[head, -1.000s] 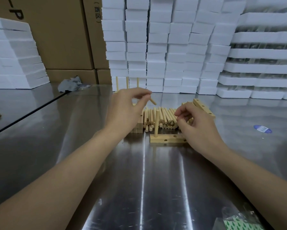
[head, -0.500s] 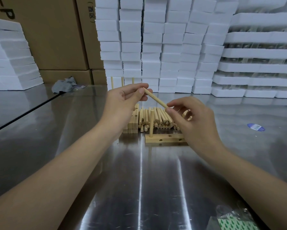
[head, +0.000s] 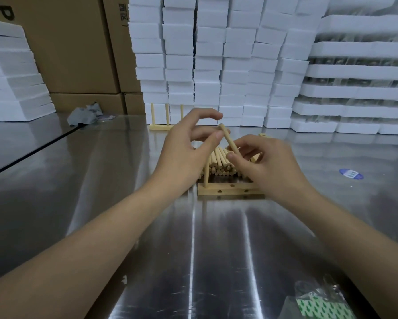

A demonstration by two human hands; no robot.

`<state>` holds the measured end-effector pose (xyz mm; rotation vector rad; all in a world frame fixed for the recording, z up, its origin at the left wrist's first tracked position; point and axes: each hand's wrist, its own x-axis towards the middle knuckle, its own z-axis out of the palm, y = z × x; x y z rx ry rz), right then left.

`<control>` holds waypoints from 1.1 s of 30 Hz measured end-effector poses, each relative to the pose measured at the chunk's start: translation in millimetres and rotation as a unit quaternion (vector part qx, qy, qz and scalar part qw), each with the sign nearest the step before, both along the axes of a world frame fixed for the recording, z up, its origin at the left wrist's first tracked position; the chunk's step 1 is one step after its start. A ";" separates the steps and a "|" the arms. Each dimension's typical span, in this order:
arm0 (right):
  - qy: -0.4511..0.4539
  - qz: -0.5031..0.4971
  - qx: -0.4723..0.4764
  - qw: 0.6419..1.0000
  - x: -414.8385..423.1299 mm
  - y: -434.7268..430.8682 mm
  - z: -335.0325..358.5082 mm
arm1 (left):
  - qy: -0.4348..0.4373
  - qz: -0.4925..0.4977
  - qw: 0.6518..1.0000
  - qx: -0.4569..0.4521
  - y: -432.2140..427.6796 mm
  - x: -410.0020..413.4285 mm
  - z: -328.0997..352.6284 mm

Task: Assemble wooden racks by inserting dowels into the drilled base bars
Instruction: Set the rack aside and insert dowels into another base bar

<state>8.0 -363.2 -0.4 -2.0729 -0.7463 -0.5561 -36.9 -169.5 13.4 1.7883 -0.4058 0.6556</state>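
A drilled wooden base bar lies on the steel table in front of me. One dowel stands upright in its leftmost hole; three other holes show open. Behind it lies a pile of loose dowels. Above the pile I hold a single dowel tilted: my left hand pinches its upper end between thumb and a finger, and my right hand pinches its lower end. A finished rack with three upright dowels stands farther back.
Stacks of white foam blocks and cardboard boxes wall off the back. A grey rag lies at the back left. A blue sticker is on the table at right, and a plastic bag with green print near the front right.
The right hand rose from the dowel pile and took the lower end of the dowel that the left hand holds. The dowel now stands steeper between both hands.
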 end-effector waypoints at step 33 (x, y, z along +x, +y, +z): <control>0.087 0.049 -0.124 0.987 0.2 -10.4 10.2 | -0.009 0.049 0.959 0.278 6.3 2.3 -11.1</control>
